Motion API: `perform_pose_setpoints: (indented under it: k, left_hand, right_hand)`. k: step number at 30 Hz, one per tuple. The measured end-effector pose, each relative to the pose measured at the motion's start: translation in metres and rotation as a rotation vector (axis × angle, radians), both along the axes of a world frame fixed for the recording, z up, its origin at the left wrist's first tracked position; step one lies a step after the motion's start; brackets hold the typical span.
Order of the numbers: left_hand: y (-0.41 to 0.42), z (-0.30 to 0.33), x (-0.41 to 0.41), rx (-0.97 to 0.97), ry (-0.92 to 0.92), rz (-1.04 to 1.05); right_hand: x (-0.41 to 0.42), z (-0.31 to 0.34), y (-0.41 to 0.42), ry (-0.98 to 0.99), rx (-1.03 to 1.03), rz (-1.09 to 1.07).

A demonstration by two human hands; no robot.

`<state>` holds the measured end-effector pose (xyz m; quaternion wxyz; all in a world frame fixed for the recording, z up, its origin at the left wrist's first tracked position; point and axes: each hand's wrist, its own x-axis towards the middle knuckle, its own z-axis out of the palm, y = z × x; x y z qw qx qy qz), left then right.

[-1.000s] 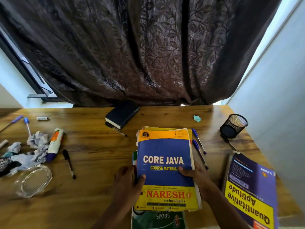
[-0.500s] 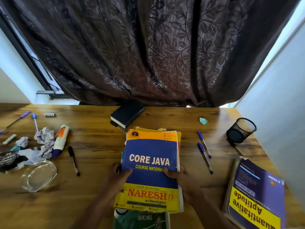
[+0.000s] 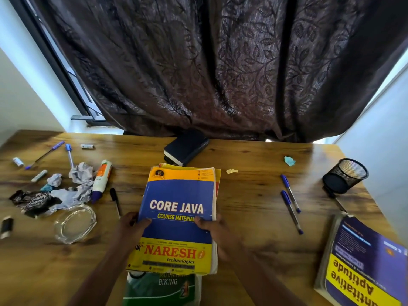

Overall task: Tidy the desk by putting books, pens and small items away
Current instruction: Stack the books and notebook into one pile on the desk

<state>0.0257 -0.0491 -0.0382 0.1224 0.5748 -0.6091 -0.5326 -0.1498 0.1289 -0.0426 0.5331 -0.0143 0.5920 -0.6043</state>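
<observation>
Nearest the viewer, a green paperback marked "BIKING" [image 3: 161, 289] lay on the wooden desk [image 3: 254, 217] beneath a blue-and-yellow "CORE JAVA" paperback [image 3: 176, 217], the top of a small pile at the desk's centre. The left hand [image 3: 130, 228] was closed on this book's left edge, thumb over the cover; the right hand [image 3: 217, 230] clasped its right edge likewise. To the right lay a purple-and-yellow "Quantitative Aptitude" book [image 3: 362, 263], two blue pens [image 3: 291, 203] and a black mesh pen cup [image 3: 345, 175] on its side. To the left were a clear glass ashtray [image 3: 74, 224] and crumpled papers [image 3: 77, 184]. Farther back sat a dark notebook [image 3: 186, 146] before a dark patterned curtain [image 3: 220, 62].
</observation>
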Motion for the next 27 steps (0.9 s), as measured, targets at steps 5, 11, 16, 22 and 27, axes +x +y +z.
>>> perform_pose_setpoints:
  k: [5,11,16,22,27]
  left_hand:
    - [0.013,0.014,-0.005,-0.194,-0.093,-0.105]
    - [0.051,0.051,-0.028,-0.199,0.010,-0.181]
    - [0.084,0.044,-0.058,-0.059,0.083,-0.288]
    - [0.129,0.022,-0.079,0.006,0.016,-0.422]
    - [0.149,0.014,-0.089,0.054,0.026,-0.483]
  right_hand:
    - [-0.010,0.004,0.006,0.033,0.005,-0.014]
    - [-0.052,0.023,0.040,0.086,-0.033,-0.019]
    - [-0.090,0.037,0.080,0.218,0.070,0.000]
    - [-0.117,0.026,0.129,0.299,0.195,-0.002]
    - [-0.121,0.002,0.160,0.253,0.225,-0.063]
